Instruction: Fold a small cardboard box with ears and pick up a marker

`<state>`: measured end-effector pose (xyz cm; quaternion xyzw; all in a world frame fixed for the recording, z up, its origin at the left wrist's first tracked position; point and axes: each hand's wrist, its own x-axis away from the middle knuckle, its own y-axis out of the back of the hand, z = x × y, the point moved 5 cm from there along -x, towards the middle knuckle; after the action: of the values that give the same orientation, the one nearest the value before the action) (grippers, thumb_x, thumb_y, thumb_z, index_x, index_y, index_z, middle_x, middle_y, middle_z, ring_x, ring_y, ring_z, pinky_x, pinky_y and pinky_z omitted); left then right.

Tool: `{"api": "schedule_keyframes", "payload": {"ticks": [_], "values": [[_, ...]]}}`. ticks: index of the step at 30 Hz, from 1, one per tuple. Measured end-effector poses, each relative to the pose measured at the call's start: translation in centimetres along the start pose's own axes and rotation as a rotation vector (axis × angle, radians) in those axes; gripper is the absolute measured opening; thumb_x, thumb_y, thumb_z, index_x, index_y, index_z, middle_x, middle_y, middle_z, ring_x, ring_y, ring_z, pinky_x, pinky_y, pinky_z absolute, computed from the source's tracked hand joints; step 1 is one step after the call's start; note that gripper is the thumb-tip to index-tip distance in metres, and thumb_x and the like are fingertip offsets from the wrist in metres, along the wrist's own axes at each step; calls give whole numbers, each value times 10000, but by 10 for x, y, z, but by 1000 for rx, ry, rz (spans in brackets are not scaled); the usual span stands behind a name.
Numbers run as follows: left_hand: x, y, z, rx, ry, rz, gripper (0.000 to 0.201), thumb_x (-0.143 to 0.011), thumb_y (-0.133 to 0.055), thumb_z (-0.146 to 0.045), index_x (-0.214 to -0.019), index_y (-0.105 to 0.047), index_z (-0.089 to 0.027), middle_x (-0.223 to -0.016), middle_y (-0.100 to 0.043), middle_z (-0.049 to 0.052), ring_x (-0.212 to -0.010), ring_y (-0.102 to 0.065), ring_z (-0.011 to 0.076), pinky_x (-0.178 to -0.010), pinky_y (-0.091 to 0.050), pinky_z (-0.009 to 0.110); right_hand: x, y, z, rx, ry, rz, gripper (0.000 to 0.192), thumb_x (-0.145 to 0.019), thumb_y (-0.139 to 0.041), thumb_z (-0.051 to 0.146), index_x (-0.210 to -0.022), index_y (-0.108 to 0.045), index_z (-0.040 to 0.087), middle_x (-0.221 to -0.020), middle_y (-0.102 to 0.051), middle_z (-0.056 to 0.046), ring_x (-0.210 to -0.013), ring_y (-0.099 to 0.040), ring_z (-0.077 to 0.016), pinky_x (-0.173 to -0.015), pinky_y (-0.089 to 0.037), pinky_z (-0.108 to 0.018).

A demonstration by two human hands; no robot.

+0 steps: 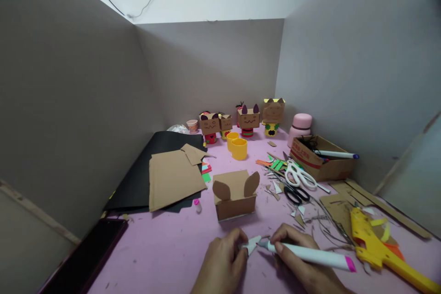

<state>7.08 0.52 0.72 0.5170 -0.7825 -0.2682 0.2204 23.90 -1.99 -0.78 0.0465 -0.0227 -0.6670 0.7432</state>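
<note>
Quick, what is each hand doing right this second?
Left hand: closed, pinching a small white paper piece against the pink table.
Right hand: closed around a white marker, tip at the paper.

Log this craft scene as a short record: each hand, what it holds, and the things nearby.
left hand: pinches a small white paper scrap on the pink table
right hand: grips a white marker, tip at the scrap
nearest thing: cardboard box with two ears, just beyond the hands
to the right: white scissors, black scissors, yellow glue gun
to the left: brown card sheet on black paper
at the back: row of box figures
</note>
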Motion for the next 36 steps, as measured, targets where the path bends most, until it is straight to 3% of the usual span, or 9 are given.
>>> {"api": "schedule_keyframes", "payload": {"ticks": [8,15,22,27,33,36], "values": [[2,5,-2,-92,35,11,192,-790,-480,-207,-894,-639,-183,-643,-605,10,-608,-524,182,-563,-312,259,-1,-8,6,225,80,8,348,-842,-493,524,-729,-571,204,-571,-486,36,-548,-427,-135,-519,-309,-237],[1,6,-5,-70,34,28,193,-786,-471,-188,-890,-632,-171,-648,-622,18,-603,-525,180,-567,-315,263,-3,-18,7,250,95,145,287,-866,-469,466,-781,-529,200,-607,-481,40,-550,-431,-126,-530,-320,-234],[1,6,-2,-72,47,17,197,-774,-476,-191,-884,-639,-175,-662,-641,31,-615,-541,191,-566,-315,268,-2,-9,8,311,110,35,327,-880,-450,476,-738,-540,196,-606,-493,34,-573,-444,-133,-551,-316,-237],[1,6,-2,-74,55,15,201,-767,-483,-189,-888,-643,-179,-655,-633,25,-618,-545,194,-569,-319,268,-1,-16,7,293,106,164,281,-861,-477,450,-767,-541,193,-617,-509,30,-557,-431,-127,-533,-332,-229],[1,7,-4,-81,51,15,201,-777,-475,-210,-885,-642,-182,-652,-627,28,-623,-550,201,-567,-314,271,0,-6,7,296,120,-45,332,-861,-466,487,-734,-567,197,-578,-497,33,-537,-433,-131,-526,-308,-239],[1,7,-4,-77,51,16,202,-772,-472,-204,-877,-642,-175,-655,-627,32,-623,-543,201,-558,-305,271,0,-5,4,250,113,-73,362,-847,-477,518,-726,-580,193,-565,-478,34,-540,-422,-135,-522,-297,-240]]}}
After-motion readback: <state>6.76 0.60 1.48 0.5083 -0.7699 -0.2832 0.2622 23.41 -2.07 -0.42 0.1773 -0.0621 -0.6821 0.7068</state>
